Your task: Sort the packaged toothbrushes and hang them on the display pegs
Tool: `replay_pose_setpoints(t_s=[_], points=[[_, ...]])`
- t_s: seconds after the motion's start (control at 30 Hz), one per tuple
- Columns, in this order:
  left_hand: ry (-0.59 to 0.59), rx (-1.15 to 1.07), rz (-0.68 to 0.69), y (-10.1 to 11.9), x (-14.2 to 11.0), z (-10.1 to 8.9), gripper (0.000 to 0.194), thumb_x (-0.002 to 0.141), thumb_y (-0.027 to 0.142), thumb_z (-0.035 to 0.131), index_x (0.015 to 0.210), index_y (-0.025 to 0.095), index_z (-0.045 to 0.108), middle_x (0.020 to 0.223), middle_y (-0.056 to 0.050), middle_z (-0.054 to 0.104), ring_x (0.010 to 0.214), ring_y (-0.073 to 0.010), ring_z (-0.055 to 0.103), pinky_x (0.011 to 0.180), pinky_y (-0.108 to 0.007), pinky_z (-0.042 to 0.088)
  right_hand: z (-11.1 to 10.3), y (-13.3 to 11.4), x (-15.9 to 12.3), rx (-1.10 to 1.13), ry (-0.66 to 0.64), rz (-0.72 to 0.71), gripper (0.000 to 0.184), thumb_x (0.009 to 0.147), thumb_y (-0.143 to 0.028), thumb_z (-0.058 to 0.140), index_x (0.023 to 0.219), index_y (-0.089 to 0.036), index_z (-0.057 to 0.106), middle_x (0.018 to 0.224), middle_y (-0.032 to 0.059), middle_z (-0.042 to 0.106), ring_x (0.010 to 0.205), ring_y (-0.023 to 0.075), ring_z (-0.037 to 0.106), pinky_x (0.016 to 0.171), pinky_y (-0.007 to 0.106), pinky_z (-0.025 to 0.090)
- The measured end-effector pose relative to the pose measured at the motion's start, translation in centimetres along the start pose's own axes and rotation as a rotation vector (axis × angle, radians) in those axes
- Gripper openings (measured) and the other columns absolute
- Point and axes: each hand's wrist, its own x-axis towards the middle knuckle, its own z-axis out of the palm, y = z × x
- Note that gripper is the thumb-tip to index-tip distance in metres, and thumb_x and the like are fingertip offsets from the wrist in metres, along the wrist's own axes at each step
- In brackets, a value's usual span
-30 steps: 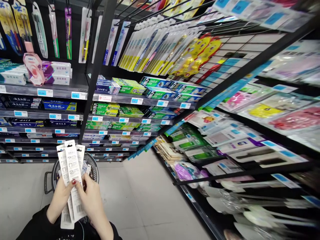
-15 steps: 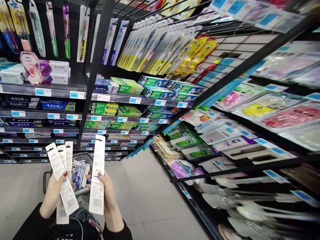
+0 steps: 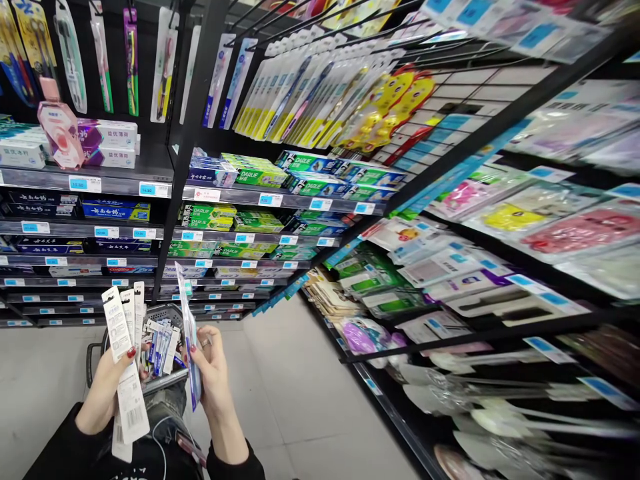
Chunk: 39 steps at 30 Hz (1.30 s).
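Note:
Several packaged toothbrushes point(image 3: 131, 393), their white printed backs facing me, are fanned out in my left hand point(image 3: 104, 383), with the thumb pressed across them. My right hand point(image 3: 214, 373) is closed on one more packaged toothbrush point(image 3: 188, 340). That pack stands nearly edge-on, its clear blister side toward the fingers. Between and beyond my hands is a dark basket point(image 3: 167, 381) with a heap of packaged toothbrushes point(image 3: 163, 347) in it.
Ahead, a shelf point(image 3: 280, 199) carries toothpaste boxes point(image 3: 257, 172), with toothbrushes point(image 3: 300, 93) hanging from hooks above. A pink bottle point(image 3: 59, 127) stands at the left. Kitchen utensils hang on the rack point(image 3: 375, 393) along the right. Grey floor point(image 3: 290, 387) lies between.
My right hand has turned its toothbrush pack from back-facing to nearly edge-on. The packs in my left hand have tilted and shifted slightly.

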Motion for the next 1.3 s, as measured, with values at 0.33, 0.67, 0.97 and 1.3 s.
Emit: replay_pose_setpoints(t_s=[0.33,0.67,0.97,1.3], points=[[-0.100,-0.289,-0.046,-0.8,0.1,-0.3,0.060,0.078,0.021,0.058,0.133,0.020,0.032,0.123,-0.012,0.054,0.109,-0.0279,0.053,0.088,-0.042,0.048,0.9,1.8,-1.3,-0.848,0.115,-0.219,0.041,0.076,-0.020,0.056,0.116,-0.025,0.049,0.109,0.0072,0.052,0.099,0.0227,0.052,0.086,0.038,0.041],[-0.082,-0.188,-0.021,-1.4,0.5,0.1,0.061,0.076,0.020,0.062,0.131,0.020,0.037,0.121,-0.011,0.056,0.113,-0.0270,0.049,0.090,-0.035,0.046,1.8,4.4,-2.0,-0.797,-0.011,-0.182,0.036,0.082,-0.020,0.046,0.118,-0.022,0.046,0.111,0.0072,0.055,0.102,0.0206,0.052,0.087,0.035,0.042],[-0.128,-0.142,-0.050,-1.1,0.5,0.0,0.054,0.077,0.021,0.061,0.128,0.018,0.042,0.123,-0.012,0.055,0.113,-0.0282,0.049,0.090,-0.038,0.045,0.7,4.2,-1.6,-0.876,0.039,-0.185,0.026,0.084,-0.024,0.044,0.108,-0.021,0.052,0.096,0.0059,0.054,0.084,0.0180,0.053,0.074,0.031,0.043],[0.059,-0.071,0.074,-1.2,0.6,0.6,0.057,0.073,0.027,0.064,0.125,0.015,0.043,0.118,-0.011,0.058,0.107,-0.0265,0.054,0.084,-0.033,0.049,3.3,2.8,-3.8,-1.311,-0.119,-0.125,0.037,0.058,-0.024,0.070,0.086,-0.020,0.047,0.069,-0.0023,0.051,0.065,0.0168,0.051,0.058,0.025,0.036]])
